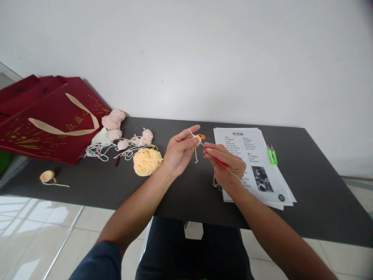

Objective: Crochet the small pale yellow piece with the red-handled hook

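Note:
My left hand (pixel 180 151) is raised over the dark table (pixel 320 186), fingers pinched on a strand of cream yarn and a tiny crocheted piece with an orange stitch marker (pixel 201 137). Just to its right, my right hand (pixel 225 163) is closed on a crochet hook with a red grip (pixel 222 163), its metal tip pointing into the piece. A cream yarn ball (pixel 146 161) lies left of my left hand, its strand running up to my fingers.
Printed pattern sheets (pixel 256 163) lie under my right hand, with green snips (pixel 272 154) beside them. Pink and white yarn balls and loose strands (pixel 116 134) sit at the back left, by dark red gift bags (pixel 49 120). A small cream scrap (pixel 47 176) lies far left.

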`<state>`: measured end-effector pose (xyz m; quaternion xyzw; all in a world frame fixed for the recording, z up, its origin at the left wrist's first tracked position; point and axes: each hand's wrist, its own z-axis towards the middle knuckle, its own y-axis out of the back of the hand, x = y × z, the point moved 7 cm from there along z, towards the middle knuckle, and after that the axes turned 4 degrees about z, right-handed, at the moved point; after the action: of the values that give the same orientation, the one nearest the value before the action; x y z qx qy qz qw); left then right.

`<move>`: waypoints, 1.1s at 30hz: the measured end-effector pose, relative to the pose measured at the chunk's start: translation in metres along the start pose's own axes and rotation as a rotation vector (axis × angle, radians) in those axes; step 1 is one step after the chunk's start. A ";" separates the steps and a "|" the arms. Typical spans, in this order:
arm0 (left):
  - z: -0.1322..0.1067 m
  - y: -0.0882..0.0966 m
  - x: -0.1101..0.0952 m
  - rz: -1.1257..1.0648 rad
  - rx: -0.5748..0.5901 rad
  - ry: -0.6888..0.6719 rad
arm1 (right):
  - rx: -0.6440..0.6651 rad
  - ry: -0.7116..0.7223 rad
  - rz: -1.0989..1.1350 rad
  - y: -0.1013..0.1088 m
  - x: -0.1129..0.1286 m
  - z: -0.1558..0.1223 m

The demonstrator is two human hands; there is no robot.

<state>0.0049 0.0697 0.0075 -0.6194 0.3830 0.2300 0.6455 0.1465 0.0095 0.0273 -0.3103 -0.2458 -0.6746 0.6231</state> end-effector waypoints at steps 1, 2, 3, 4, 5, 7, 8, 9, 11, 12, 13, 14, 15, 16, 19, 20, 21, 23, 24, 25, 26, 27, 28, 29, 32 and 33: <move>0.001 0.000 0.000 -0.001 0.013 0.010 | -0.008 -0.056 0.047 0.000 -0.004 0.000; 0.001 0.001 0.000 0.005 0.025 0.015 | -0.024 -0.109 0.099 0.000 -0.008 0.000; 0.001 0.001 0.000 0.017 0.035 0.017 | -0.049 -0.154 0.152 0.001 -0.011 0.001; 0.001 0.001 0.000 0.038 0.044 0.018 | -0.078 -0.192 0.202 0.002 -0.014 0.002; 0.001 0.001 0.001 0.069 0.047 0.019 | -0.108 -0.220 0.242 0.004 -0.017 0.003; 0.000 0.001 0.001 0.156 0.041 0.020 | -0.148 -0.247 0.281 0.009 -0.020 0.007; 0.000 0.001 0.001 0.207 0.036 0.022 | -0.150 -0.247 0.275 0.011 -0.020 0.009; -0.001 0.001 0.001 0.256 0.031 0.020 | -0.141 -0.232 0.249 0.013 -0.018 0.012; -0.001 0.001 0.001 0.338 0.021 0.013 | -0.099 -0.153 0.157 0.016 -0.011 0.016; -0.001 0.002 0.001 0.371 0.010 0.007 | -0.069 -0.096 0.094 0.017 -0.006 0.017; 0.000 0.004 0.001 0.401 -0.009 0.001 | -0.038 -0.031 0.026 0.016 0.000 0.017; 0.000 0.006 0.002 0.428 -0.032 -0.007 | -0.010 0.036 -0.039 0.015 0.005 0.017; 0.000 0.008 0.002 0.452 -0.057 -0.021 | 0.014 0.094 -0.094 0.014 0.010 0.016; 0.000 0.009 0.001 0.473 -0.080 -0.043 | 0.028 0.135 -0.137 0.012 0.013 0.014; -0.002 0.007 -0.002 0.537 -0.106 -0.162 | 0.005 0.139 -0.168 0.011 0.017 0.012; -0.004 0.005 -0.005 0.563 -0.107 -0.214 | -0.027 0.089 -0.148 0.012 0.015 0.012; -0.006 0.003 -0.007 0.590 -0.104 -0.263 | -0.066 0.020 -0.114 0.014 0.012 0.012; -0.009 -0.001 -0.011 0.635 -0.087 -0.328 | -0.147 -0.134 -0.010 0.020 0.002 0.012; -0.009 -0.002 -0.012 0.649 -0.072 -0.340 | -0.180 -0.204 0.056 0.021 -0.003 0.013; -0.009 -0.003 -0.012 0.653 -0.055 -0.340 | -0.203 -0.262 0.127 0.022 -0.008 0.013; -0.009 -0.003 -0.011 0.650 -0.034 -0.329 | -0.219 -0.309 0.200 0.023 -0.012 0.014; -0.008 -0.002 -0.010 0.635 -0.012 -0.313 | -0.228 -0.349 0.267 0.022 -0.016 0.015; -0.007 -0.001 -0.009 0.609 0.008 -0.294 | -0.235 -0.386 0.327 0.021 -0.018 0.016; -0.006 0.000 -0.007 0.577 0.027 -0.272 | -0.235 -0.415 0.376 0.020 -0.020 0.016; -0.003 0.002 -0.002 0.478 0.066 -0.207 | -0.221 -0.441 0.442 0.017 -0.018 0.018; -0.002 0.002 -0.001 0.451 0.073 -0.191 | -0.211 -0.433 0.441 0.016 -0.017 0.018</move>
<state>0.0020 0.0678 0.0070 -0.4699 0.4568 0.4121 0.6330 0.1650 0.0320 0.0266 -0.5552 -0.2280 -0.4634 0.6519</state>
